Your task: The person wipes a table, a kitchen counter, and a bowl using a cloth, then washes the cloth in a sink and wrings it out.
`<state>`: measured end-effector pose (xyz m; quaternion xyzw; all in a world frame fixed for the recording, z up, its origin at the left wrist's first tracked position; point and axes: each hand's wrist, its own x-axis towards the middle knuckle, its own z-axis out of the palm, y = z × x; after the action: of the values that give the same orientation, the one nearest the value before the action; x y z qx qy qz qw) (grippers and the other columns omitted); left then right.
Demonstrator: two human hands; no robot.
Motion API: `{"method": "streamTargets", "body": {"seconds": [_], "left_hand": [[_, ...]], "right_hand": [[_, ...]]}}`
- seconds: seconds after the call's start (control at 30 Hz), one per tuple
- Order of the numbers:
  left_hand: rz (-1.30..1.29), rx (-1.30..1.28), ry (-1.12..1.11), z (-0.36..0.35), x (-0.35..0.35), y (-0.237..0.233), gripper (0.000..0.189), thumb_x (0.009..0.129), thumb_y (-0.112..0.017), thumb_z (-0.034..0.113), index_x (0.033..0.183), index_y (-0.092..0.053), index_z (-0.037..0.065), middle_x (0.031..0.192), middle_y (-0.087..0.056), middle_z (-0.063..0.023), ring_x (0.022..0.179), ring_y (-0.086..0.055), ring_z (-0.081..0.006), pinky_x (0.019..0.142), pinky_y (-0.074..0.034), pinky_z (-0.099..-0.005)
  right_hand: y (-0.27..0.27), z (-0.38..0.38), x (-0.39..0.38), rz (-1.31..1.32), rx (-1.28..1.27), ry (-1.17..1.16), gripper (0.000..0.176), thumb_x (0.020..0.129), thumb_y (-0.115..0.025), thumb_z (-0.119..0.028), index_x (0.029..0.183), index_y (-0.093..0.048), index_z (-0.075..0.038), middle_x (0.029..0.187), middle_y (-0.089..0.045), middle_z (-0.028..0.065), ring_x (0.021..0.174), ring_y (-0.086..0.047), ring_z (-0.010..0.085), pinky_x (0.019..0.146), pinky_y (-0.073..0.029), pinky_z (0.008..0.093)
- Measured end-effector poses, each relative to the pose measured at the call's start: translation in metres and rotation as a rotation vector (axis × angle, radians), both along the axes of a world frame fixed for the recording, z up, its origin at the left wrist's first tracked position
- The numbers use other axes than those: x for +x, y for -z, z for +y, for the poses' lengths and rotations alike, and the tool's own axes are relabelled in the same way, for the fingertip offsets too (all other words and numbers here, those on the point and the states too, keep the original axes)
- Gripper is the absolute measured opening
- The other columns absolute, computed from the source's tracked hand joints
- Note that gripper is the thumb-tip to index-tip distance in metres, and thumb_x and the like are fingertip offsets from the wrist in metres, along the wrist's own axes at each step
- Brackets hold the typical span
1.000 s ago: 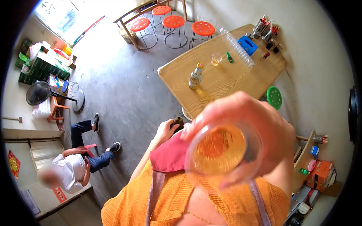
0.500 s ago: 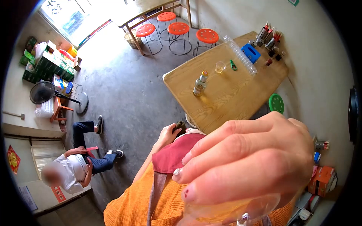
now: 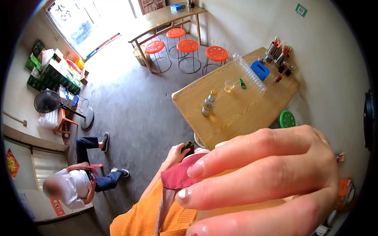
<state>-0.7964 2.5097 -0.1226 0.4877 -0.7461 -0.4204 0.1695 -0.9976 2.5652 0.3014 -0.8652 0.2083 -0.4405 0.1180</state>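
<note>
Right hand [image 3: 267, 177] fills the near right of the view, pressed close to the lens, its fingers [image 3: 236, 157] curled and lying side by side. I cannot tell whether they close on anything. My left hand [image 3: 176, 151] sits lower, at my waist, wrapped round a small dark thing [image 3: 188, 146], just above the red bib [image 3: 177, 173] I wear over an orange knit top [image 3: 141, 216].

At the far left, green crates [image 3: 51, 72] are stacked by the bright doorway, with a standing fan [image 3: 46, 101] just near of them. A person in a white shirt [image 3: 67, 187] sits low against the left wall, legs stretched over the concrete floor [image 3: 130, 106]. Orange stools [image 3: 188, 46] stand in a cluster further off. To their right is the wooden bench [image 3: 236, 114]. It carries an upright bottle [image 3: 209, 103], a small glass [image 3: 228, 85], a green opener [image 3: 242, 83], a lying row of clear cups [image 3: 249, 70], a blue box [image 3: 260, 70] and chopstick holders [image 3: 277, 51] by the wall. A green stool [image 3: 287, 118] stands at its right end.
</note>
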Motion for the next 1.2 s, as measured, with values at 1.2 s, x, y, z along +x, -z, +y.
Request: {"method": "streamTargets", "body": {"seconds": [1.2], "left_hand": [[0.005, -0.045, 0.077, -0.008, 0.004, 0.02, 0.03, 0.084, -0.065, 0.028, 0.086, -0.06, -0.002, 0.081, -0.062, -0.026, 0.08, -0.06, -0.0433, 0.067, -0.048, -0.0461]], "right_hand": [[-0.043, 0.032, 0.02, 0.122, 0.051, 0.295, 0.01, 0.078, -0.07, -0.008, 0.084, -0.064, -0.012, 0.088, -0.069, 0.0036, 0.08, -0.068, 0.0192, 0.075, -0.056, 0.0296]]}}
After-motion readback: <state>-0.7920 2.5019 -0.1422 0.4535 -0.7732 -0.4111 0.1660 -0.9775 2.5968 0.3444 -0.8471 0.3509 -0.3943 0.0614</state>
